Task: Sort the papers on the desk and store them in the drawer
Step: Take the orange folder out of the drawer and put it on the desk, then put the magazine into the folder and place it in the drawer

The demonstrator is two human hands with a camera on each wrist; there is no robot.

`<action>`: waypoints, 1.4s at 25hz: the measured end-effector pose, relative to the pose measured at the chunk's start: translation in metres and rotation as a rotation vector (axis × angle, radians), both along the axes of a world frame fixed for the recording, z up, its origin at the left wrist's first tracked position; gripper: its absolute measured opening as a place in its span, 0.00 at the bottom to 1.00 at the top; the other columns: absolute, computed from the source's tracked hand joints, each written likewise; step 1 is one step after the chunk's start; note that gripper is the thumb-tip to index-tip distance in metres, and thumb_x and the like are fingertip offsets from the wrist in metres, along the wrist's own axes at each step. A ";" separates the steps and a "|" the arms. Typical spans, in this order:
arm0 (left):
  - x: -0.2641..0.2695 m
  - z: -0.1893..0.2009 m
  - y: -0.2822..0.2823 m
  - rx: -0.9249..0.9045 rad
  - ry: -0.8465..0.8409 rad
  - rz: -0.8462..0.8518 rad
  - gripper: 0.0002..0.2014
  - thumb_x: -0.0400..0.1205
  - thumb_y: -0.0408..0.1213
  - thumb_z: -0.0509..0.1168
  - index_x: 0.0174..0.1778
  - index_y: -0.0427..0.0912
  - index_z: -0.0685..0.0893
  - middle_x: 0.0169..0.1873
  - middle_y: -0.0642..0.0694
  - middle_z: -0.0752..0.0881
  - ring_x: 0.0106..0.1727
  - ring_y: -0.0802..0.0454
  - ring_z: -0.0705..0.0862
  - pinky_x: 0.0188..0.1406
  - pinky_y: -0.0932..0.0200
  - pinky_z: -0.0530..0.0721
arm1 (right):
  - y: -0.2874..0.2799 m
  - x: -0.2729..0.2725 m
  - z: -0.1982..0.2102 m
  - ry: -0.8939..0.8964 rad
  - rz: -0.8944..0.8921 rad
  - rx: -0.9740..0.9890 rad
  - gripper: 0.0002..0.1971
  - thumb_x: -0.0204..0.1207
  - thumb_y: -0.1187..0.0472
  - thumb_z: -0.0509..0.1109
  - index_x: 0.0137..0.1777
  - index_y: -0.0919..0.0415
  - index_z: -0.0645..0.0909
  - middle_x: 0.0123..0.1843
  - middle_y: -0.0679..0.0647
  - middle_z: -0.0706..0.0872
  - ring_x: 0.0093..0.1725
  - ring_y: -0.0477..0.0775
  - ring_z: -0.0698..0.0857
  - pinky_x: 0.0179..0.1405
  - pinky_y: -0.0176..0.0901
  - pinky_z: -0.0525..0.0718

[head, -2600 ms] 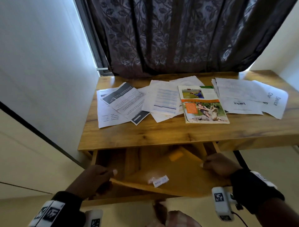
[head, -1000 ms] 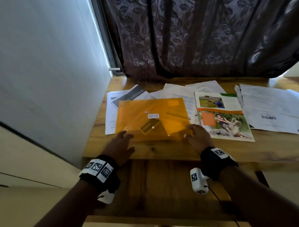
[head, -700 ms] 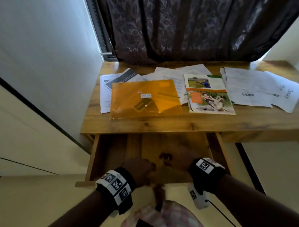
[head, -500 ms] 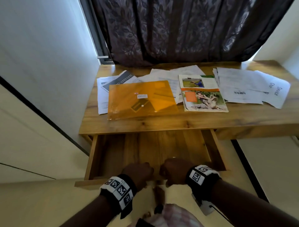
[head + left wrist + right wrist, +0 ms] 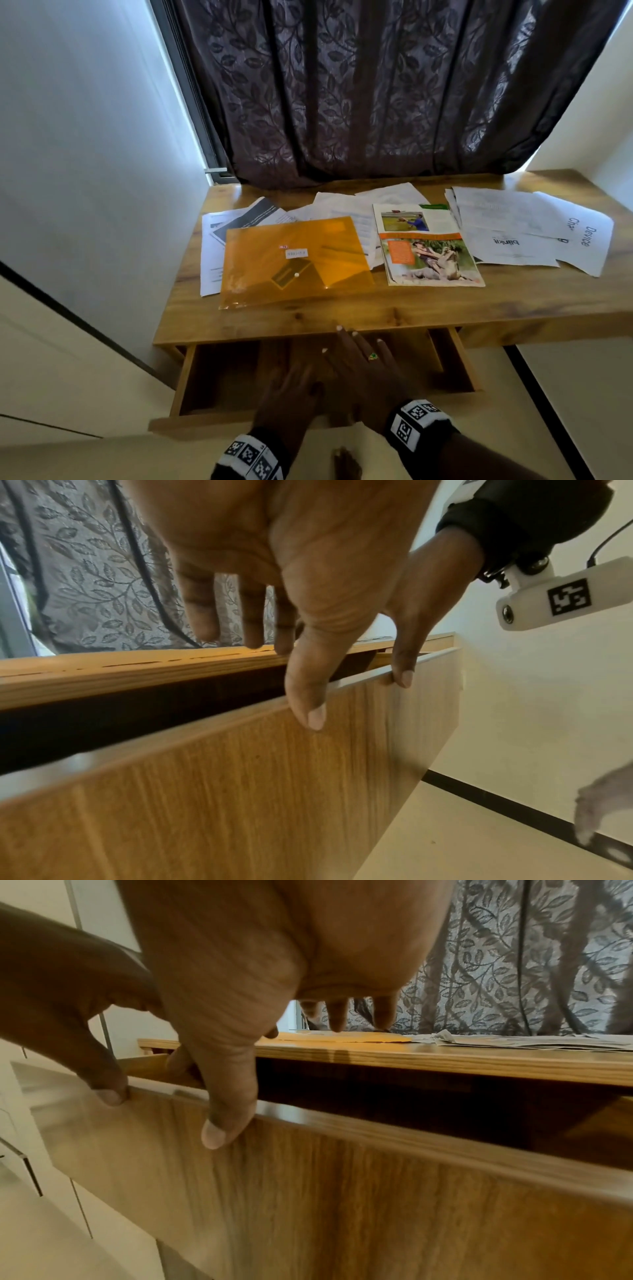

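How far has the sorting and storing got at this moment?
Done: the orange folder lies on the desk over the scattered papers. In hand: left hand and right hand with straight fingers over the open drawer, thumbs on its front. Left: sorting and storing everything.

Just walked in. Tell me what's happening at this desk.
A person stands at a wooden desk with its drawer pulled partly out and nothing visible inside. Both hands are at the drawer front: the left hand and the right hand have fingers stretched over its top edge and thumbs on its face. An orange folder, a magazine and loose papers lie unsorted on top.
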State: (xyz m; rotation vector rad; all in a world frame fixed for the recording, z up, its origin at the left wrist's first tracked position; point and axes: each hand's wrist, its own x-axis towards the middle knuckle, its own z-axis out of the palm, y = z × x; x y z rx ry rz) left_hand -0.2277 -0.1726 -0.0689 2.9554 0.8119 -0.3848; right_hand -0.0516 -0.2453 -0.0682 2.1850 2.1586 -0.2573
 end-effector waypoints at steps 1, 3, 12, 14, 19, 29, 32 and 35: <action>0.001 -0.004 0.008 0.030 -0.063 0.003 0.23 0.72 0.37 0.73 0.64 0.47 0.81 0.71 0.40 0.79 0.75 0.36 0.75 0.65 0.31 0.78 | 0.008 0.005 -0.001 -0.014 0.003 0.021 0.54 0.63 0.48 0.82 0.85 0.48 0.53 0.88 0.63 0.45 0.85 0.69 0.54 0.77 0.79 0.57; 0.007 -0.008 0.026 0.120 -0.144 0.007 0.30 0.69 0.36 0.71 0.70 0.45 0.79 0.73 0.38 0.78 0.76 0.33 0.73 0.64 0.26 0.78 | 0.027 0.017 -0.002 -0.061 0.000 -0.002 0.61 0.50 0.44 0.87 0.83 0.49 0.60 0.86 0.65 0.55 0.82 0.71 0.63 0.73 0.79 0.63; 0.049 -0.004 0.105 0.306 -0.091 0.157 0.55 0.64 0.42 0.80 0.85 0.48 0.56 0.85 0.38 0.55 0.85 0.32 0.53 0.75 0.20 0.55 | 0.108 0.063 -0.005 -0.090 0.070 0.038 0.41 0.74 0.47 0.66 0.85 0.56 0.56 0.87 0.61 0.53 0.86 0.67 0.53 0.74 0.82 0.58; 0.053 -0.006 0.112 0.280 -0.041 0.173 0.54 0.63 0.42 0.78 0.85 0.48 0.56 0.85 0.38 0.54 0.85 0.32 0.52 0.75 0.20 0.55 | 0.118 0.068 -0.008 -0.077 0.085 0.051 0.38 0.75 0.48 0.57 0.85 0.57 0.56 0.87 0.62 0.53 0.86 0.67 0.53 0.74 0.83 0.57; 0.057 -0.010 0.129 0.093 0.022 0.142 0.52 0.66 0.67 0.70 0.84 0.47 0.62 0.86 0.44 0.54 0.86 0.39 0.53 0.76 0.27 0.56 | 0.131 0.078 -0.022 -0.038 0.199 -0.036 0.53 0.62 0.29 0.71 0.82 0.59 0.60 0.85 0.63 0.62 0.84 0.66 0.60 0.75 0.83 0.54; 0.078 0.001 0.231 -0.119 0.213 0.132 0.53 0.75 0.73 0.56 0.82 0.54 0.28 0.78 0.44 0.23 0.80 0.39 0.26 0.78 0.35 0.33 | 0.200 0.135 0.005 -0.081 0.148 -0.278 0.44 0.79 0.34 0.60 0.86 0.56 0.46 0.88 0.60 0.48 0.86 0.61 0.50 0.82 0.67 0.47; 0.079 0.002 0.249 -0.174 0.276 0.078 0.49 0.77 0.71 0.55 0.83 0.55 0.32 0.84 0.44 0.33 0.86 0.39 0.40 0.83 0.37 0.53 | 0.212 0.136 0.008 -0.171 0.217 -0.265 0.41 0.79 0.35 0.59 0.84 0.59 0.55 0.85 0.63 0.59 0.83 0.65 0.62 0.81 0.69 0.55; 0.083 0.020 0.256 -0.100 0.279 -0.055 0.34 0.87 0.55 0.53 0.85 0.50 0.46 0.86 0.41 0.50 0.83 0.36 0.61 0.67 0.41 0.81 | 0.218 0.133 0.010 -0.289 0.364 -0.192 0.28 0.82 0.40 0.58 0.70 0.60 0.77 0.70 0.65 0.82 0.66 0.66 0.84 0.71 0.75 0.70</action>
